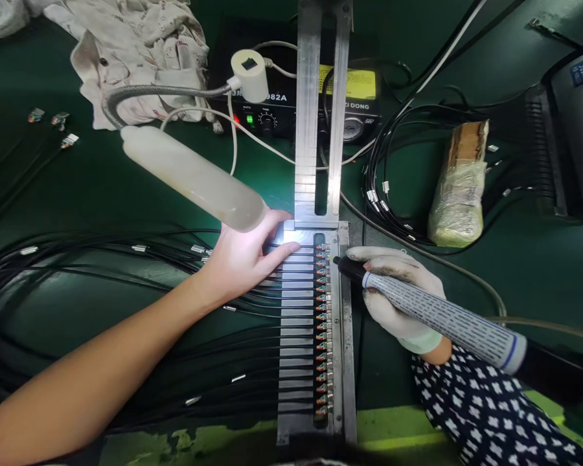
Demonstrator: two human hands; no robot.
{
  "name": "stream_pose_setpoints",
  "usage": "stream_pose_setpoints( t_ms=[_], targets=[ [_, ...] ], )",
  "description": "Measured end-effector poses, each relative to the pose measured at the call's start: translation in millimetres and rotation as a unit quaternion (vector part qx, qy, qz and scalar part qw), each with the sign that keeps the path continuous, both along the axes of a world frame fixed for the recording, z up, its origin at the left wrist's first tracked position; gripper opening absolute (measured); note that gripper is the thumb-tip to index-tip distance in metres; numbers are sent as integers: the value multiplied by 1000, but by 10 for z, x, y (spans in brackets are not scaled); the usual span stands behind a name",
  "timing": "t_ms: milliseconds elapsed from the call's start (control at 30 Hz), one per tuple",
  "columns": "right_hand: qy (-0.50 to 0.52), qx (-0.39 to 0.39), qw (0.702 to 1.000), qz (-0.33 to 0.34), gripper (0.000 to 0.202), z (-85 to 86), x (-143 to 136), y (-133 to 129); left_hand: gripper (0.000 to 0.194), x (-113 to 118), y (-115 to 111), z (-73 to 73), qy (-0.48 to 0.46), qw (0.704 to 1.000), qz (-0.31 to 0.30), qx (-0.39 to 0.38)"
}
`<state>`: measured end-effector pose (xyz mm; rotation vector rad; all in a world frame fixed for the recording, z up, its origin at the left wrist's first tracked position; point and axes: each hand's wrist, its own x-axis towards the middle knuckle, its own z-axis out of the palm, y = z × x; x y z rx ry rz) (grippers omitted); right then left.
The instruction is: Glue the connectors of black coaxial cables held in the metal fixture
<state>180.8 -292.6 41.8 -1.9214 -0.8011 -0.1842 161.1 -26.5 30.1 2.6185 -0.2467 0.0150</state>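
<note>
My bare left hand [240,265] lies at the upper left of a metal fixture [296,362], thumb and forefinger apart. Its thumb rests across the topmost black cables [252,251], and the white lamp head [194,178] hides part of the hand. Across the fixture run several black cables, their small connectors with orange and green wires [322,317] lined up in a slot. My right hand [403,291], in a white glove with dark-stained fingers, is closed around a thick pen-shaped tool [442,317]. The tool's black tip points at the upper connectors, close to the fixture's right rail.
A hinged metal frame [306,129] stands up behind the fixture. Behind it is a black controller box [276,116] marked 982A. Crumpled cloth [140,52] lies at the back left. Coiled black cables [381,175] and a plastic-wrapped block [459,188] are on the right.
</note>
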Motion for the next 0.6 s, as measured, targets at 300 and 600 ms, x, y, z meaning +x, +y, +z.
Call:
stream_pose_setpoints(
  t_ms=[300, 600],
  targets=[
    [2, 19, 1000, 10, 17, 1, 8, -8, 42, 2, 11, -5, -7, 1000, -5, 0],
    [1, 27, 1000, 8, 16, 6, 2, 0, 41, 1, 15, -14, -7, 1000, -6, 3]
  ],
)
